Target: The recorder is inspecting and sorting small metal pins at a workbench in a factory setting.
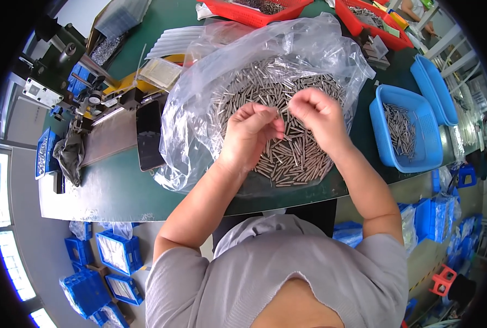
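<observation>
A big heap of small, slim metal pins (296, 159) with tapered ends lies on a spread clear plastic bag (186, 117) in front of me. Over the middle of the heap is my left hand (250, 131), fingers curled and thumb pressed to the fingertips. Just right of it and slightly farther away, my right hand (321, 116) is closed in a pinch. The two hands face each other, a small gap between their fingertips. Whatever either one holds is too small or too hidden to make out.
A blue basket (383, 139) of similar pins stands at the right, another blue basket (426, 82) behind it. Red trays (260, 19) of parts line the far side. Left are a black phone (149, 135) and a bench device with a dial gauge (94, 98).
</observation>
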Demonstrator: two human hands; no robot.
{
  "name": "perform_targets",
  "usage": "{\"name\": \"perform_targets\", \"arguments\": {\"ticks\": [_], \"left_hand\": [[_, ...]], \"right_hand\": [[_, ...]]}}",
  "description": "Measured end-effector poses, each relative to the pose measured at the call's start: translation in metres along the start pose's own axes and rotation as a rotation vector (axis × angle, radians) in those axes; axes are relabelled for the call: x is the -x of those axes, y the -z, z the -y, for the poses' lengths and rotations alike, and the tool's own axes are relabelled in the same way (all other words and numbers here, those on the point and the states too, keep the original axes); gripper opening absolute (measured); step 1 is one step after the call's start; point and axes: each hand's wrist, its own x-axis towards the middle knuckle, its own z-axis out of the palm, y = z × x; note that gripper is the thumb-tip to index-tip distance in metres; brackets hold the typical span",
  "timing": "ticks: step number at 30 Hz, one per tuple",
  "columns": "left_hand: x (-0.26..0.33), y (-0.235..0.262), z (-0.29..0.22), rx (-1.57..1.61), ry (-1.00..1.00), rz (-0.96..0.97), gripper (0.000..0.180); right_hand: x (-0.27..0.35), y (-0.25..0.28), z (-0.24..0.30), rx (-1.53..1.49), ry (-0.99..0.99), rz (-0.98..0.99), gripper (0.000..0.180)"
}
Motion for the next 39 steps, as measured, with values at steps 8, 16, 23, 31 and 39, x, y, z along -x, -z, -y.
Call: {"name": "perform_targets", "arguments": {"ticks": [8,16,23,31,39], "left_hand": [[-0.005,0.004,-0.005,0.024,-0.076,-0.156,0.007],[-0.003,0.003,-0.009,-0.011,-0.109,-0.192,0.007],[-0.002,0.000,-0.008,-0.029,-0.075,-0.158,0.007],[0.000,0.002,-0.001,-0.033,0.052,-0.008,0.009],[-0.002,0.002,0.001,-0.083,0.049,-0.019,0.008]], "right_hand": [[-0.017,0.027,-0.010,-0.634,-0.411,0.157,0.010],[0.003,-0.003,0.005,0.952,-0.075,0.322,0.018],[0.002,0.004,-0.001,0.697,0.125,0.208,0.012],[-0.001,0.010,0.017,0.499,0.097,0.143,0.014],[-0.001,0.010,0.016,0.516,0.176,0.149,0.011]]}}
